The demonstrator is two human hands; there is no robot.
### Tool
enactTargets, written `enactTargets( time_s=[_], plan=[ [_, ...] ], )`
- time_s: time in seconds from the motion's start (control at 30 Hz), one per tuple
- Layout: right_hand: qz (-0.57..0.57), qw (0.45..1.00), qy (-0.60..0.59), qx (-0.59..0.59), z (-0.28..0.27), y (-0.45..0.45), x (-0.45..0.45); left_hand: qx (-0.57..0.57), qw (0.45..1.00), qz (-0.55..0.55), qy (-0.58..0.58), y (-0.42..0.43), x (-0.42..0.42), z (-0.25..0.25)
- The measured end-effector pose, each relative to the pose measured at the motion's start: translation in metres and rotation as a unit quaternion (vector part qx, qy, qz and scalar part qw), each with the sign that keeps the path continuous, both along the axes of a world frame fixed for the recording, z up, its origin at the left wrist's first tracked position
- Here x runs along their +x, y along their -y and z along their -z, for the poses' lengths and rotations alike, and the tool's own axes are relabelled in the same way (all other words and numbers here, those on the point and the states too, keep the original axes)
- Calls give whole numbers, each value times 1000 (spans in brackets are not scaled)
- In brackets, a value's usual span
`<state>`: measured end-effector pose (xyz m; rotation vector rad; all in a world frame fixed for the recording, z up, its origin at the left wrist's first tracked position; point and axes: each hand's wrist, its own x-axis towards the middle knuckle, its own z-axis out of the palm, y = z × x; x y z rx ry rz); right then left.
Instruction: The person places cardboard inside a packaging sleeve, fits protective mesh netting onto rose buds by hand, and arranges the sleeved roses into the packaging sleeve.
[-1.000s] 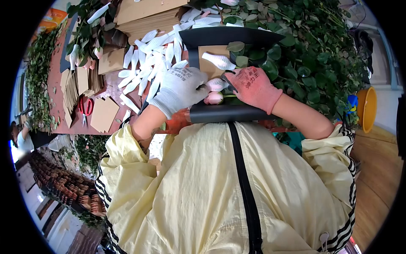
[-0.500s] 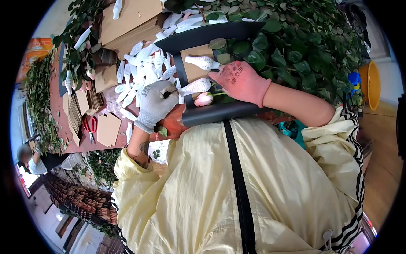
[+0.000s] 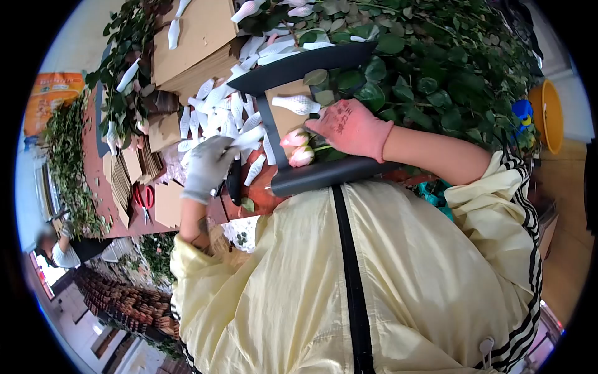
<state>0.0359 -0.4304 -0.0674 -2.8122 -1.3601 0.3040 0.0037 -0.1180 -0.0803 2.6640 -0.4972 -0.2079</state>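
My right hand [image 3: 349, 129], in a pink glove, is closed over rose stems at the black-edged holder [image 3: 333, 176]. Just left of its fingers lie two pink rose heads, one bare rose [image 3: 294, 138] above another rose [image 3: 301, 156]. A third bloom beside my fingertips wears a white foam net sleeve [image 3: 296, 105]. My left hand [image 3: 208, 167], in a grey glove and slightly blurred, is closed on a loose white net sleeve [image 3: 249, 137]. It is over the table, left of the roses; its fingertips are partly hidden.
Many loose net sleeves [image 3: 215, 100] are heaped beyond my left hand. Leafy stems [image 3: 430, 87] cover the right side. Stacked cardboard [image 3: 193, 47], red-handled scissors [image 3: 144, 198] and a black-handled tool [image 3: 234, 182] lie on the red table [image 3: 261, 198]. Another person [image 3: 59, 246] is at far left.
The lower sleeved rose is now bare. My left hand has moved left and down, away from the roses, with a white net sleeve in it. My right hand has barely moved.
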Motion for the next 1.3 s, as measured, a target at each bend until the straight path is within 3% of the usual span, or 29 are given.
enactTargets(
  time_s=[0.07,0.1,0.17,0.23,0.3,0.37,0.4,0.43,0.5,0.57,0.63,0.77,0.83,0.9,0.97,1.1,1.17,1.23,1.27,1.3],
  plan=[
    [-18,1000,9,4,-2,-1,-1,59,996,-68,28,-11,-4,-17],
    [-36,999,15,2,-6,-2,-2,-1,997,-80,14,-7,-3,-28],
    [-66,998,21,1,-3,-1,-4,-83,995,-7,53,22,-5,-48],
    [-79,986,113,91,8,5,-6,-144,984,96,43,61,-3,-56],
    [-65,994,60,65,-3,3,-3,-137,977,161,-15,80,1,-38],
    [-58,998,-26,14,-11,7,0,-140,976,158,-45,86,-1,-33],
    [6,996,-90,-25,-20,3,3,-141,974,157,-83,87,-2,-32],
    [2,996,-89,-28,-27,4,4,-144,974,154,-81,89,-2,-33],
    [88,989,43,106,-37,5,4,-117,979,153,-70,87,-5,-36],
    [132,985,94,51,-38,1,8,-105,981,148,-68,86,-8,-35],
    [122,992,22,-8,-18,0,22,-96,982,153,-64,87,-7,-35],
    [71,994,-7,-87,-21,-12,22,-46,983,159,-79,86,-5,-37],
    [47,995,84,6,-16,-9,14,-36,983,165,-73,86,-7,-34],
    [35,997,71,-14,1,-7,19,-17,984,162,-70,87,-6,-30],
    [-37,990,129,38,7,-4,17,-24,985,160,-65,87,-5,-25],
    [-14,997,71,-12,4,-5,11,-44,986,164,1,86,-3,-21],
    [-20,999,47,-18,7,-5,10,-96,975,198,-21,82,-1,-11],
    [-8,991,131,18,15,-6,5,-88,976,185,-74,82,-2,-32],
    [-25,985,159,61,27,-3,7,-137,968,180,-111,83,-2,-38],
    [-22,993,113,7,11,-8,7,-188,955,172,-152,85,-6,-39]
  ],
)
